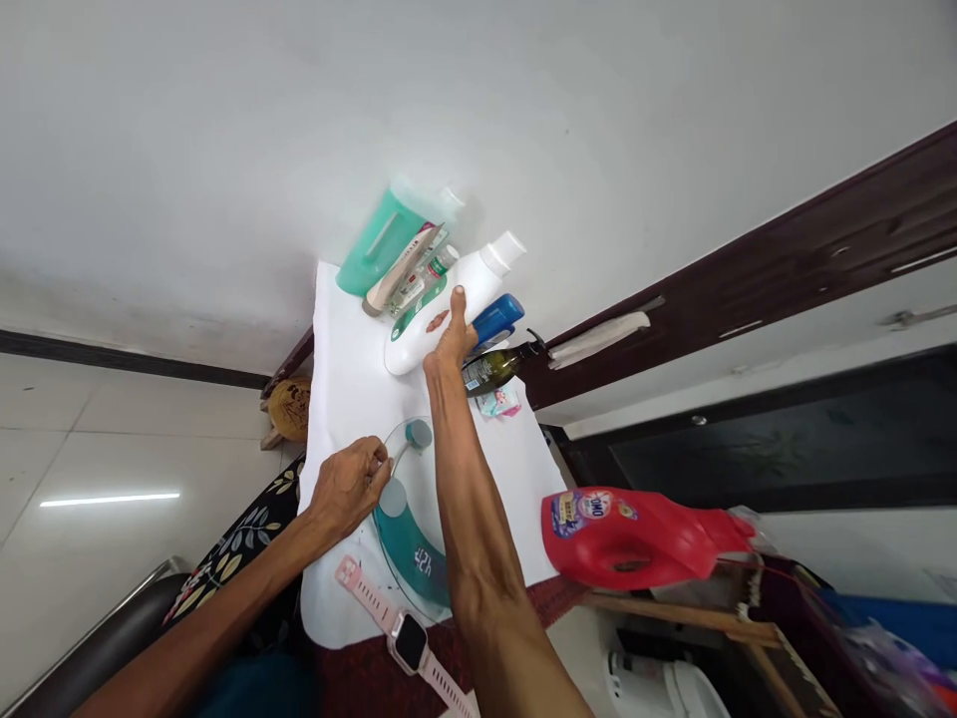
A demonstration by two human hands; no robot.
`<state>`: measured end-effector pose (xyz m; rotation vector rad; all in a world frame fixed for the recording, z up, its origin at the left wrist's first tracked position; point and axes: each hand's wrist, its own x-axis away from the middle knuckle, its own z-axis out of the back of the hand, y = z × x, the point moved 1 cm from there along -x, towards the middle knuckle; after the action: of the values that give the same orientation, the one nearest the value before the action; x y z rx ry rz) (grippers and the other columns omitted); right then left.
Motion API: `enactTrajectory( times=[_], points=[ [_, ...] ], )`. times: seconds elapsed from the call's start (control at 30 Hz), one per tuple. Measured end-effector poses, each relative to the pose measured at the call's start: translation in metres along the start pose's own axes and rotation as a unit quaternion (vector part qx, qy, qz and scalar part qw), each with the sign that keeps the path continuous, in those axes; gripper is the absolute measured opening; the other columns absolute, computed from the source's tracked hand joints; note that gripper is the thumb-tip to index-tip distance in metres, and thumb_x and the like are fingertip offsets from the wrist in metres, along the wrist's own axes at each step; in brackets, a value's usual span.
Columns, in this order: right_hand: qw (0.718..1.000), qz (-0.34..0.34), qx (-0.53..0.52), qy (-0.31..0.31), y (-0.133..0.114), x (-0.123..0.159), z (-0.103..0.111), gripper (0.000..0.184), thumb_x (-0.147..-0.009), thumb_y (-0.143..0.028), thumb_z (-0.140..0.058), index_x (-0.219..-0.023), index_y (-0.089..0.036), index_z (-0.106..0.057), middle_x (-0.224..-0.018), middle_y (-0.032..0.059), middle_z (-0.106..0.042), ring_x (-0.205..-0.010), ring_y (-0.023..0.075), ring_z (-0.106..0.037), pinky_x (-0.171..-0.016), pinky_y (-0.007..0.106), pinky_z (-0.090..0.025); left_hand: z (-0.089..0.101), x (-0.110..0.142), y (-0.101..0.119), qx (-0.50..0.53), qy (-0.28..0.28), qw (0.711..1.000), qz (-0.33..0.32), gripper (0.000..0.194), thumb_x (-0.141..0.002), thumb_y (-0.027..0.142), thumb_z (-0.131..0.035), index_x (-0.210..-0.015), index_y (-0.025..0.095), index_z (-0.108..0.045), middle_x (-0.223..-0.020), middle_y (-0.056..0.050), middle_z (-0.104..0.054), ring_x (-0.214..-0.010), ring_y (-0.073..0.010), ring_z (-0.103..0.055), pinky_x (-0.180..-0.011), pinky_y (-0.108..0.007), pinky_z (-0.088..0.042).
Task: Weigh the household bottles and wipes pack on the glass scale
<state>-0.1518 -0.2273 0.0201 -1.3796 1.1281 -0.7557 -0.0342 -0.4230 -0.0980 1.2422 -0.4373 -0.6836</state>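
Note:
My right hand (453, 339) is closed round a white capped bottle (441, 309) with a green label, thumb on its near side and the other fingers hidden. This bottle stands among others at the far end of the white-covered table. My left hand (351, 489) is at the left edge of a round glass digital scale (408, 553) with a teal band and lit digits. Its fingers are pinched together; what is in them, if anything, I cannot make out. My right forearm hides part of the scale. A pink-strapped smartwatch (410, 640) lies at the near edge.
Left of the white bottle stand a green bottle (378, 239) and a beige tube (400, 269). On its right are a blue-capped bottle (497, 317), a dark pump bottle (493, 369) and a small pink packet (500, 401). A red detergent bottle (643, 538) is at the table's right edge.

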Motion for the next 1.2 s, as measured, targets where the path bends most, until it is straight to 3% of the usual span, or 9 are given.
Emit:
enactTrajectory(
  times=[0.2, 0.4, 0.53, 0.63, 0.8, 0.9, 1.03, 1.2],
  points=[
    [0.999, -0.005, -0.008, 0.032, -0.020, 0.013, 0.042, 0.061, -0.088, -0.072, -0.075, -0.060, -0.030, -0.041, -0.053, -0.0088, -0.036, -0.047, 0.0113, -0.037, -0.040, 0.026, -0.034, 0.002, -0.002, 0.003, -0.017, 0.010, 1.000, 0.007, 0.014, -0.101, 0.028, -0.057, -0.089, 0.021, -0.062, -0.076, 0.000, -0.065, -0.069, -0.0178, -0.058, -0.070, -0.031, -0.038],
    [0.997, 0.066, -0.028, -0.042, -0.064, 0.053, 0.078, 0.062, -0.092, -0.075, -0.066, -0.062, -0.029, -0.038, -0.055, -0.0093, -0.028, -0.044, 0.0113, -0.032, -0.041, 0.026, -0.028, 0.004, -0.001, 0.007, -0.029, 0.018, 0.999, 0.006, 0.012, -0.099, 0.024, -0.060, -0.088, 0.021, -0.062, -0.078, 0.000, -0.067, -0.073, -0.0184, -0.061, -0.072, -0.031, -0.040],
    [0.994, 0.096, -0.023, -0.042, -0.102, 0.089, 0.123, 0.069, -0.091, -0.081, -0.064, -0.057, -0.028, -0.038, -0.051, -0.0096, -0.026, -0.042, 0.0085, -0.027, -0.037, 0.024, -0.024, 0.007, -0.001, 0.009, -0.036, 0.018, 0.999, 0.003, 0.010, -0.098, 0.021, -0.062, -0.089, 0.020, -0.064, -0.079, -0.001, -0.067, -0.073, -0.0180, -0.060, -0.072, -0.031, -0.039],
    [0.992, 0.121, -0.009, -0.028, -0.118, 0.115, 0.163, 0.068, -0.088, -0.078, -0.071, -0.056, -0.026, -0.041, -0.051, -0.0101, -0.027, -0.041, 0.0071, -0.025, -0.036, 0.023, -0.024, 0.008, -0.002, 0.009, -0.050, 0.019, 0.998, -0.011, 0.008, -0.097, 0.021, -0.064, -0.090, 0.020, -0.065, -0.079, -0.001, -0.068, -0.073, -0.0180, -0.060, -0.072, -0.032, -0.040],
    [0.992, 0.127, 0.010, 0.018, -0.110, 0.141, 0.226, 0.062, -0.084, -0.070, -0.078, -0.057, -0.026, -0.044, -0.049, -0.0094, -0.030, -0.040, 0.0078, -0.025, -0.036, 0.024, -0.027, 0.009, -0.003, 0.010, -0.061, 0.028, 0.998, -0.021, 0.005, -0.095, 0.021, -0.064, -0.091, 0.019, -0.067, -0.077, -0.001, -0.067, -0.073, -0.0180, -0.060, -0.072, -0.032, -0.041],
    [0.991, 0.126, 0.021, 0.050, -0.097, 0.142, 0.250, 0.064, -0.085, -0.073, -0.075, -0.056, -0.027, -0.042, -0.048, -0.0095, -0.028, -0.039, 0.0085, -0.026, -0.035, 0.026, -0.027, 0.010, -0.003, 0.011, -0.068, 0.037, 0.997, -0.021, 0.006, -0.094, 0.022, -0.064, -0.091, 0.019, -0.068, -0.077, -0.002, -0.068, -0.072, -0.0179, -0.061, -0.071, -0.032, -0.042],
    [0.988, 0.126, 0.019, 0.084, -0.085, 0.136, 0.262, 0.066, -0.083, -0.081, -0.072, -0.058, -0.029, -0.041, -0.049, -0.0102, -0.029, -0.038, 0.0083, -0.027, -0.034, 0.028, -0.028, 0.010, -0.002, 0.013, -0.081, 0.044, 0.995, -0.025, 0.009, -0.093, 0.024, -0.063, -0.090, 0.018, -0.068, -0.076, -0.002, -0.069, -0.071, -0.0172, -0.060, -0.071, -0.032, -0.043],
    [0.988, 0.116, 0.014, 0.100, -0.082, 0.132, 0.259, 0.062, -0.085, -0.081, -0.071, -0.064, -0.029, -0.043, -0.054, -0.0098, -0.030, -0.042, 0.0108, -0.032, -0.038, 0.030, -0.033, 0.009, -0.003, 0.013, -0.077, 0.053, 0.995, -0.036, 0.014, -0.093, 0.029, -0.062, -0.092, 0.017, -0.070, -0.077, -0.002, -0.069, -0.069, -0.0158, -0.058, -0.072, -0.031, -0.046]
  ],
)
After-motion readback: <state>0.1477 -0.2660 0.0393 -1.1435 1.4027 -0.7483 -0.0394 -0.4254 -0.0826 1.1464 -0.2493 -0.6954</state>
